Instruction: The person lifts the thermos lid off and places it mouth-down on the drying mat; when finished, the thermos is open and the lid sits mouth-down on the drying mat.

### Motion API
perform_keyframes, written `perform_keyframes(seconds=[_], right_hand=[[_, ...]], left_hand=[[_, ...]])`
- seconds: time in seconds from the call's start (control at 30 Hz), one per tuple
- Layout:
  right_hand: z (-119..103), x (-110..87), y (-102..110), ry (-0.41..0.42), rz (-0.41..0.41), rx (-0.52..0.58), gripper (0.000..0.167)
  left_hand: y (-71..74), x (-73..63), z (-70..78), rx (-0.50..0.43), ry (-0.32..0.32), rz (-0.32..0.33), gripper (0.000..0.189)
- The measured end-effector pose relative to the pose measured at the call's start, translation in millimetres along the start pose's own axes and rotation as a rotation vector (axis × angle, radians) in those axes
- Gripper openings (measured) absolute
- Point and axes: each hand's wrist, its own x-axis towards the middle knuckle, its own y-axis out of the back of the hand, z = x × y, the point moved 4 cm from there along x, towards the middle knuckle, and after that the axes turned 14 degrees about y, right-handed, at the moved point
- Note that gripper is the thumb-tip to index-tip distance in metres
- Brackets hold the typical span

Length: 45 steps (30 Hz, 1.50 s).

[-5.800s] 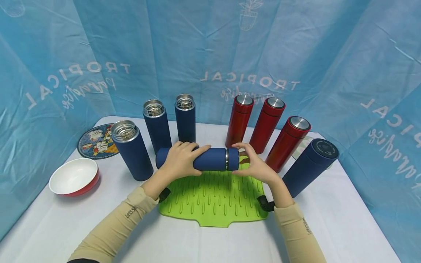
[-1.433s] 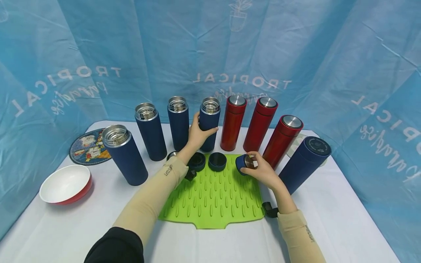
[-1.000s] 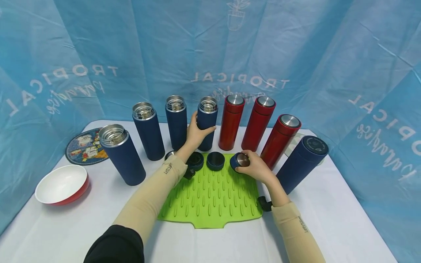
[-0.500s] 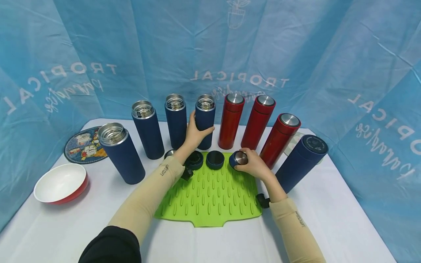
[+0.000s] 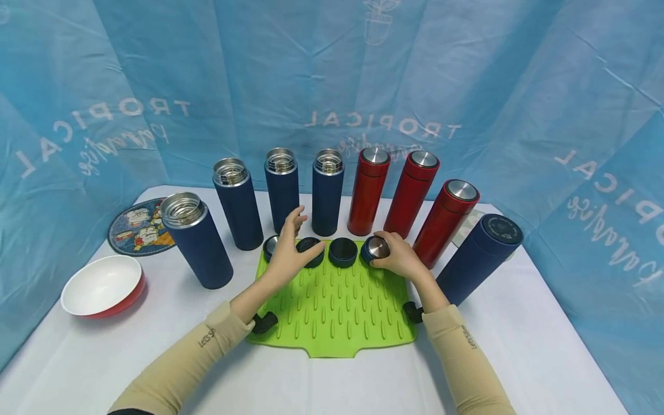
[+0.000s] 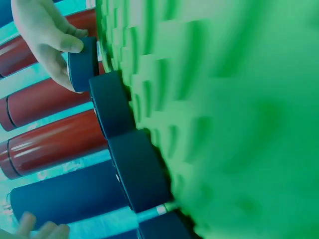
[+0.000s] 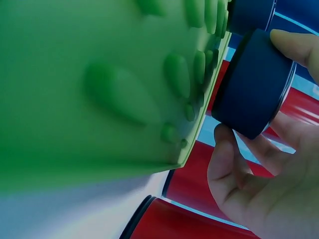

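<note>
My right hand (image 5: 400, 256) pinches a dark blue bottle lid (image 7: 255, 82) with a silvery face, at the back right of the green ribbed mat (image 5: 334, 311). My left hand (image 5: 288, 253) hovers over the mat's back left with fingers spread and nothing in them. Below and beside it are a black lid (image 5: 310, 252) and a lid with a silvery face (image 5: 270, 245); another black lid (image 5: 342, 252) lies between the two hands. Behind the left hand, an uncapped navy thermos (image 5: 328, 193) stands upright, its steel neck showing.
Three more uncapped navy thermoses (image 5: 199, 248) stand to the left. Three capped red thermoses (image 5: 365, 199) and one capped navy thermos (image 5: 479, 259) line the right. A white-and-red bowl (image 5: 104, 288) and a patterned round mat (image 5: 142, 227) lie at the left edge.
The left hand has let go of the fourth uncapped navy thermos, left standing in the row, and drawn back toward the lids. The right hand has brought its lid to the end of the lid row.
</note>
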Motion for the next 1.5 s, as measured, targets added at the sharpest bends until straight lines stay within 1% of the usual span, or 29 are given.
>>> perform_keyframes(seconds=[0.13, 0.2, 0.23, 0.3, 0.37, 0.43, 0.5, 0.6, 0.63, 0.73, 0.83, 0.97, 1.13, 1.23, 1.37, 1.43, 1.5], right_hand=[[2, 2.5, -2, -0.001, -0.008, -0.008, 0.071], [2, 3.6, -2, 0.0, -0.009, -0.007, 0.071], [2, 4.2, -3, -0.001, -0.009, -0.003, 0.071], [2, 5.2, -3, -0.004, -0.01, 0.006, 0.072], [3, 6.0, -4, -0.01, -0.013, 0.012, 0.072], [5, 6.8, -5, -0.015, -0.016, 0.014, 0.073], [6, 7.2, -6, -0.013, -0.018, 0.01, 0.073], [8, 7.6, -6, -0.011, -0.011, 0.008, 0.072], [8, 7.6, -6, -0.013, -0.009, 0.007, 0.072], [8, 7.4, -6, -0.015, 0.0, 0.006, 0.071], [8, 7.1, -7, -0.015, 0.0, 0.0, 0.071], [10, 7.5, -8, -0.025, -0.006, -0.002, 0.071], [10, 7.5, -7, -0.048, -0.001, 0.0, 0.071], [10, 7.0, -6, -0.051, -0.003, 0.003, 0.071], [8, 6.1, -5, -0.053, -0.009, 0.017, 0.075], [5, 5.6, -3, -0.05, 0.007, 0.033, 0.076], [0, 5.5, 0, -0.04, 0.04, 0.059, 0.074]], left_hand=[[7.3, -26.4, -4.6, 0.237, -0.1, 0.019, 0.07], [10.6, -37.8, -7.6, 0.341, -0.132, 0.021, 0.066], [12.6, -43.5, -9.4, 0.385, -0.137, 0.019, 0.064], [17.1, -54.0, -14.8, 0.463, -0.131, 0.008, 0.06], [22.7, -64.5, -20.7, 0.531, -0.103, -0.006, 0.056], [29.2, -73.8, -26.7, 0.591, -0.084, -0.023, 0.053], [36.8, -81.1, -33.4, 0.629, -0.064, -0.038, 0.05], [49.4, -88.5, -44.2, 0.655, -0.025, -0.075, 0.048], [53.4, -89.9, -48.2, 0.656, -0.003, -0.093, 0.049], [63.3, -92.1, -59.3, 0.646, 0.056, -0.168, 0.054], [69.2, -93.0, -67.6, 0.629, 0.1, -0.245, 0.06], [73.1, -94.4, -75.5, 0.611, 0.127, -0.311, 0.067], [76.2, -94.7, -83.7, 0.602, 0.155, -0.34, 0.069], [76.8, -94.5, -86.3, 0.61, 0.16, -0.347, 0.068], [77.0, -95.1, -87.1, 0.626, 0.158, -0.351, 0.068], [77.0, -95.8, -87.5, 0.632, 0.16, -0.352, 0.068], [77.4, -96.9, -87.8, 0.633, 0.165, -0.353, 0.068]])
